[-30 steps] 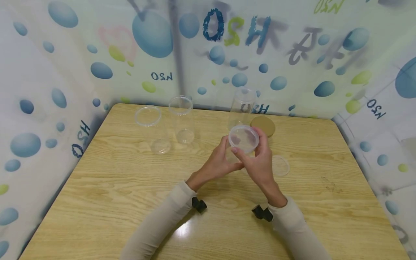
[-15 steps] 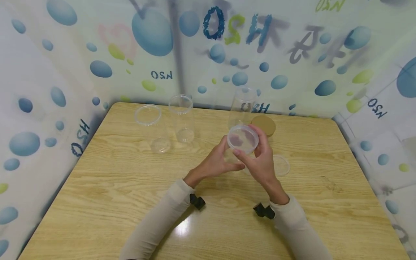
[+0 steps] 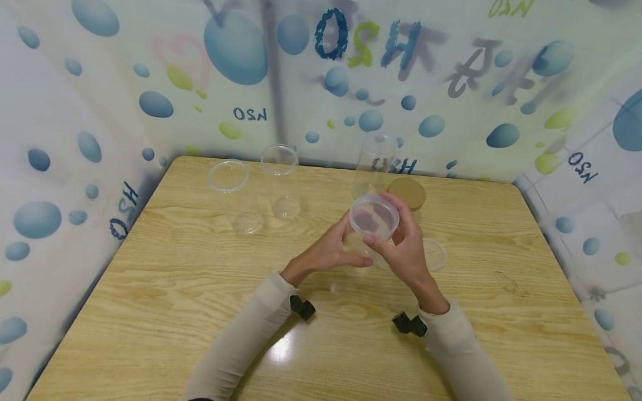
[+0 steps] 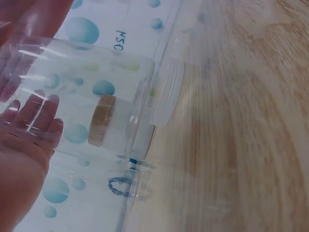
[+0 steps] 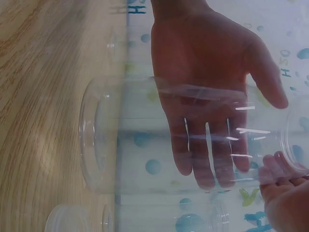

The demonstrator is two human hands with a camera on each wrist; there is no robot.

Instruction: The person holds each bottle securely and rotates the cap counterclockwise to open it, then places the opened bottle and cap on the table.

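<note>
A clear plastic jar [image 3: 354, 243] stands between both hands, with a round translucent lid [image 3: 374, 217] at its top. My left hand [image 3: 325, 248] holds the jar's side, its thumb toward me. In the right wrist view, the left hand's long fingers show through the clear wall. My right hand [image 3: 407, 253] grips the lid and upper rim from the right, thumb at the near edge and fingers at the far side. The jar's base [image 5: 91, 135] is close over the table in the right wrist view.
Two open clear jars [image 3: 248, 195] [image 3: 285, 186] stand at the back left, a third jar [image 3: 372, 167] behind the hands. Beside it is a brown round lid [image 3: 407, 193]. A translucent lid [image 3: 434, 254] lies right of the hands on the wooden table [image 3: 200, 312], backed by a bubble-patterned wall.
Both hands have shifted the jar and lid slightly left. The right thumb sits a little lower on the near edge of the lid. The jars and lids on the table stay put.
</note>
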